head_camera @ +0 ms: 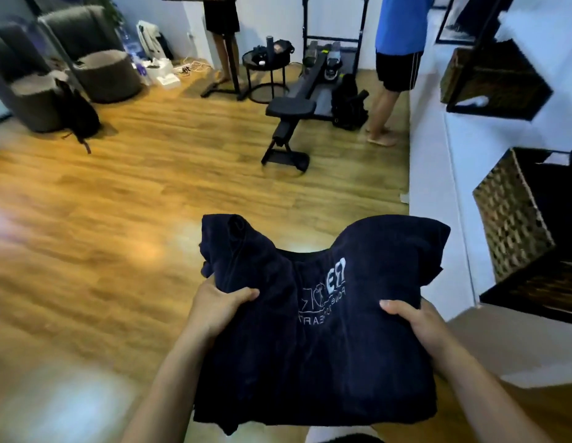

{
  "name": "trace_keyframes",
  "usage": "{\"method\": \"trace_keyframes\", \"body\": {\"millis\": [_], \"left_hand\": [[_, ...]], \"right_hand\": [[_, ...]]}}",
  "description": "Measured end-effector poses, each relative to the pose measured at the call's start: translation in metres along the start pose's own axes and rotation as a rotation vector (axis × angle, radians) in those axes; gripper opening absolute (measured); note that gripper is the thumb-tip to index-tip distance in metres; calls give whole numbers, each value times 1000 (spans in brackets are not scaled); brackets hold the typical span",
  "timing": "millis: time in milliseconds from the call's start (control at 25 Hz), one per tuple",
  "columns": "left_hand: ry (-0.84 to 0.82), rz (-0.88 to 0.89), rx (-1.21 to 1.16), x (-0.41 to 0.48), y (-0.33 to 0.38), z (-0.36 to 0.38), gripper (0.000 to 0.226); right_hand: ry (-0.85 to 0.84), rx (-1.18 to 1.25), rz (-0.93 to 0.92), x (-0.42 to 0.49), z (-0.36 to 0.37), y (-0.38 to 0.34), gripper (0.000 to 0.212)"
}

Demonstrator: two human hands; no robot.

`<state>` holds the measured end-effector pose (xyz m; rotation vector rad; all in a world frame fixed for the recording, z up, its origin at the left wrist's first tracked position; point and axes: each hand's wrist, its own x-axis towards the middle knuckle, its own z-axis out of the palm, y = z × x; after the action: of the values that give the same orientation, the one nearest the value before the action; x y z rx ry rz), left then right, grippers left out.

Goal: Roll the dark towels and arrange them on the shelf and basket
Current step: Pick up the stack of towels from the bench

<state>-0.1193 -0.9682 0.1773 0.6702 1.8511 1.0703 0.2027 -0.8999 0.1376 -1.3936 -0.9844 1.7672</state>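
Presently, both hands held the navy towel (310, 340) out in front of me, above the wooden floor (118, 219). Left hand (214, 310) gripped its left side, thumb on top, the other fingers hidden under the cloth. Right hand (417, 321) gripped the right side likewise. Towel sagged between them, white logo facing up, far corners bunched. Wicker basket (508, 215) sat on the dark wall shelf (534, 303) to my right, apart from the towel.
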Motion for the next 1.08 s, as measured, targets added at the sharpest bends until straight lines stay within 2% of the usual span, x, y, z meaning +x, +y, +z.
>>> {"method": "trace_keyframes", "body": {"millis": [80, 200, 280, 480, 760, 880, 1080], "left_hand": [[-11, 11, 29, 59, 33, 21, 39], [-54, 18, 76, 129, 85, 49, 41], [-84, 28, 120, 182, 118, 70, 44], [-240, 95, 181, 305, 195, 142, 44], [-560, 206, 369, 479, 301, 275, 56], [-687, 285, 461, 523, 355, 334, 60], [-908, 416, 574, 574, 428, 458, 64]], "right_hand": [[20, 9, -2, 54, 1, -24, 38], [33, 42, 12, 120, 3, -62, 78], [85, 58, 13, 166, 1, -88, 86], [214, 110, -18, 263, -6, -142, 38], [574, 268, -44, 377, -20, -219, 37], [699, 349, -75, 409, -26, -255, 32], [905, 473, -118, 470, -69, -294, 35]]}}
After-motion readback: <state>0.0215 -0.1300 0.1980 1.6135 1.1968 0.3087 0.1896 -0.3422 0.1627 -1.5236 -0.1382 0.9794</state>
